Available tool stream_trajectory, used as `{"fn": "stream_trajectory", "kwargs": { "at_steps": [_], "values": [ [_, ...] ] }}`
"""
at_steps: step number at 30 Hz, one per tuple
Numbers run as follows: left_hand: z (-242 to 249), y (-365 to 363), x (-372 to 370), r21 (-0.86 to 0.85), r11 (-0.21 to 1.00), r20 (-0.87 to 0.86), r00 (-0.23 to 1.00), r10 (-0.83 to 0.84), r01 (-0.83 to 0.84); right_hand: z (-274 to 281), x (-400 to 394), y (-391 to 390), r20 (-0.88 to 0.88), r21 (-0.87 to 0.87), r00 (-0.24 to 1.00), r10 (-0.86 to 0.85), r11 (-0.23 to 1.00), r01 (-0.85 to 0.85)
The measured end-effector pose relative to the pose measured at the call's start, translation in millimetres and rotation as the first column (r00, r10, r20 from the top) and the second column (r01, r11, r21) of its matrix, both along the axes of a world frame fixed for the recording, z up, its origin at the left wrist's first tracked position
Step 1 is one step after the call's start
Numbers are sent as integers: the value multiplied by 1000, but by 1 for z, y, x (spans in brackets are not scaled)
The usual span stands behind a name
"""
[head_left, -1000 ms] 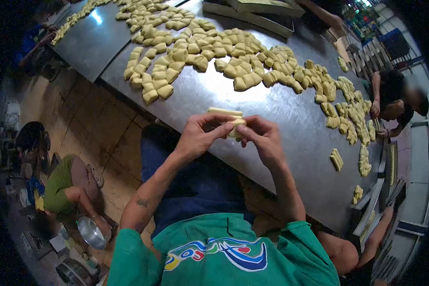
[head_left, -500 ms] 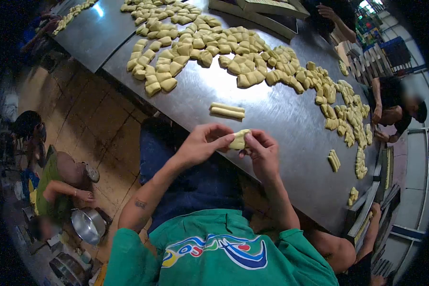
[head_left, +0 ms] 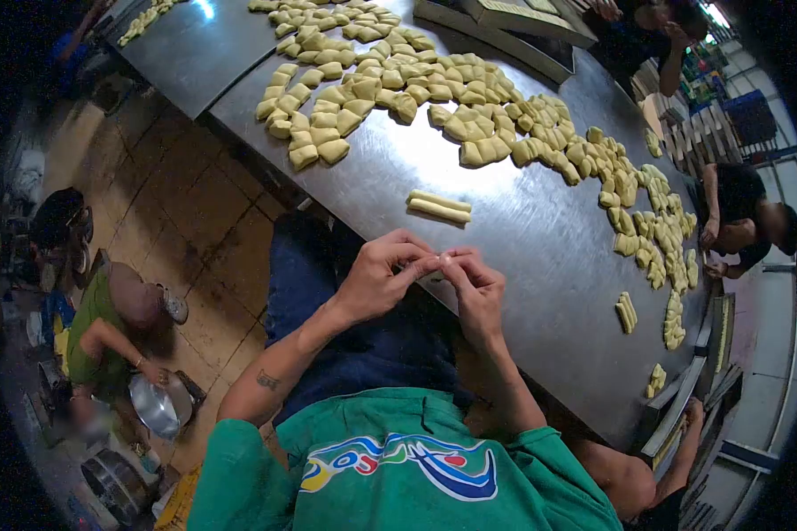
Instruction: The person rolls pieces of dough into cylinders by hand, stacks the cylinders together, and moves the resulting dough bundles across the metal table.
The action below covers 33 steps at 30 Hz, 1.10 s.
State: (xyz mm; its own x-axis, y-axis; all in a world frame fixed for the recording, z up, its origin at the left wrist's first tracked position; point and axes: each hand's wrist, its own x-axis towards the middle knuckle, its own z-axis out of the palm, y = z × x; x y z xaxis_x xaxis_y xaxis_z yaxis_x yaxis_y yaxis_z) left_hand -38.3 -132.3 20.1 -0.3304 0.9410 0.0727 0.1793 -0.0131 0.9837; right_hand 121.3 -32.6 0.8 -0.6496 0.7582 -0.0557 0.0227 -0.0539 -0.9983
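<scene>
My left hand (head_left: 383,276) and my right hand (head_left: 476,288) meet fingertip to fingertip just over the table's near edge. Both are closed in a pinch on a piece of dough (head_left: 440,259); only a pale sliver of it shows, and the fingers hide the remainder. Just beyond them, a pair of rolled dough sticks (head_left: 439,207) lies side by side on the steel table (head_left: 363,196). Many cut pieces of yellowish dough (head_left: 487,149) spread across the table farther off.
More dough rolls (head_left: 626,312) lie to the right, with a small dough lump (head_left: 655,380) nearby. Trays (head_left: 505,35) rest at the far side. Co-workers stand along the right edge; another person crouches at left beside a metal pot (head_left: 164,409).
The flat piece of dough visible between my fingers is now almost hidden as my fingertips have come together. The view has shifted slightly. The crouching person's hand has reached the pot.
</scene>
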Motion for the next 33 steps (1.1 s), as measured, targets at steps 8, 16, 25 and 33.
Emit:
{"fn": "stream_trajectory", "kwargs": {
  "at_steps": [8,16,25,33],
  "values": [
    [-1,-1,-8,-178,962,412,904,-116,205,24,1,-2,7,96,999,-33,995,32],
    [-20,25,-18,-262,961,428,903,38,84,31,-6,31,337,-145,897,287,957,-252],
    [-24,37,-27,-311,928,-551,835,-2,-204,5,-29,36,597,246,798,83,928,-280],
    [-42,14,-60,-169,986,-452,887,-91,15,-12,-9,47,604,8,779,170,976,-219]
  ]
}}
